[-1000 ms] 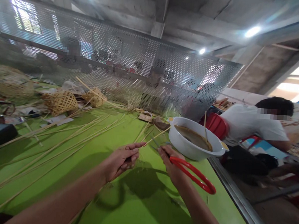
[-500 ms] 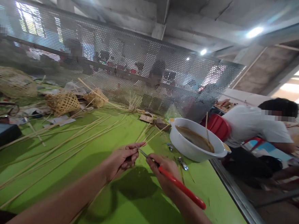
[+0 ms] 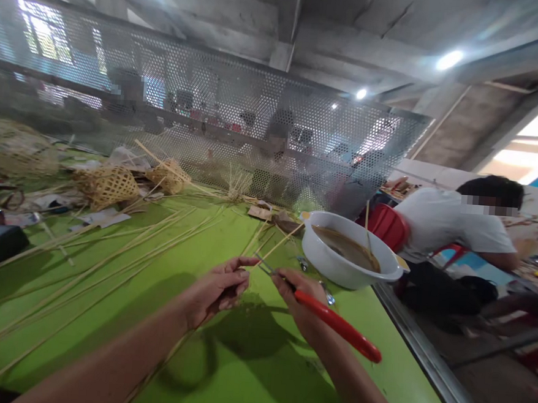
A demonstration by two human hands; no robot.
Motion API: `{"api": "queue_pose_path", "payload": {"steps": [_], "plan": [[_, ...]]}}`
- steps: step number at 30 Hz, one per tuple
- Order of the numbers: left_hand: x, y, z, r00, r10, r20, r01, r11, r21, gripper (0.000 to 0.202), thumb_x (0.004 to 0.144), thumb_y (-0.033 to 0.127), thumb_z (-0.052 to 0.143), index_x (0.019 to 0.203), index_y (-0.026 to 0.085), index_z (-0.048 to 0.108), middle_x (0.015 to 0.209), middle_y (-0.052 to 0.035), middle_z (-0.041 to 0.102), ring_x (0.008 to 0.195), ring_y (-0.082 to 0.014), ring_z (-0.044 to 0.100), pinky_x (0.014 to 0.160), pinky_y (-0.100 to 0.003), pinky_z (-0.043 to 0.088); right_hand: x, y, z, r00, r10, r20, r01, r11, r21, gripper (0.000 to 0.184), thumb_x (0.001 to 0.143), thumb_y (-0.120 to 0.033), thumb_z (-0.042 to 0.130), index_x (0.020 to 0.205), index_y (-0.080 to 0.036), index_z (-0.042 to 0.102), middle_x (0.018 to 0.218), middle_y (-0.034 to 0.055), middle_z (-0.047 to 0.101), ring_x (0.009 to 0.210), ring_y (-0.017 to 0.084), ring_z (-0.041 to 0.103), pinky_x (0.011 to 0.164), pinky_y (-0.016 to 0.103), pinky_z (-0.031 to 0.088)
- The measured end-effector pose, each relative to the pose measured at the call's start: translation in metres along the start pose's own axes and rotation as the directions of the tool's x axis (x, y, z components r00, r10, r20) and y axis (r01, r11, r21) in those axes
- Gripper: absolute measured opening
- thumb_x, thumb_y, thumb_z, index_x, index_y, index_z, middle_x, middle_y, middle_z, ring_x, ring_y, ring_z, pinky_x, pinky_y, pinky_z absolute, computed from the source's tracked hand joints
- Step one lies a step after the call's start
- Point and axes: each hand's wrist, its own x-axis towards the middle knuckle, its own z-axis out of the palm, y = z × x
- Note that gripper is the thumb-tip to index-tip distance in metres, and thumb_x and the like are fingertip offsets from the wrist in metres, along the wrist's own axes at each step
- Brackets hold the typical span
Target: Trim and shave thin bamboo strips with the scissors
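Note:
My left hand (image 3: 221, 287) is closed, thumb against forefinger, on a thin bamboo strip (image 3: 281, 242). The strip slants up to the right from the fingertips; another length shows under my left forearm. In my right hand (image 3: 297, 289) is a knife with a long red handle (image 3: 338, 326), gripped far forward. Its narrow metal blade (image 3: 264, 264) lies across the strip, just ahead of my left fingertips. Whether the edge bites into the strip is too small to tell. Both hands are above the green table (image 3: 238, 371).
A white basin (image 3: 312, 244) of brownish liquid stands at the right, with nail clippers (image 3: 327, 293) beside it. Long bamboo strips (image 3: 108, 264) and woven baskets (image 3: 107, 185) lie left. Behind is a perforated metal screen (image 3: 238, 113). A person in a white shirt (image 3: 434, 213) sits right.
My right hand and the knife have moved slightly right and up, away from my left fingertips. The blade now shows farther along the strip. The left hand keeps its pinch.

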Motion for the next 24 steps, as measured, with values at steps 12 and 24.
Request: {"api": "queue_pose_path", "payload": {"steps": [12, 24], "plan": [[0.005, -0.005, -0.001, 0.998, -0.038, 0.044, 0.038, 0.999, -0.015, 0.043, 0.084, 0.017, 0.054, 0.127, 0.013, 0.051, 0.060, 0.0019, 0.059, 0.035, -0.0043, 0.044, 0.036, -0.014, 0.032, 0.001, 0.001, 0.003, 0.999, -0.027, 0.045, 0.025, 0.999, 0.035, 0.038, 0.092, -0.048, 0.042, 0.082, -0.021, 0.067, 0.077, 0.0027, 0.067, 0.068, 0.018, 0.058, 0.063, 0.028, 0.043], [0.006, -0.014, 0.005, 0.998, -0.033, 0.061, 0.031, 0.999, 0.024, 0.037, 0.084, 0.015, 0.060, 0.120, 0.014, 0.051, 0.082, -0.0033, 0.064, 0.047, -0.0039, 0.049, 0.046, -0.016, 0.040, 0.009, 0.029, -0.007, 0.979, 0.163, -0.125, -0.111, 0.932, 0.345, 0.050, 0.088, -0.050, 0.049, 0.128, -0.019, 0.056, 0.058, -0.0038, 0.052, 0.044, 0.010, 0.044, 0.039, 0.021, 0.038]]}}
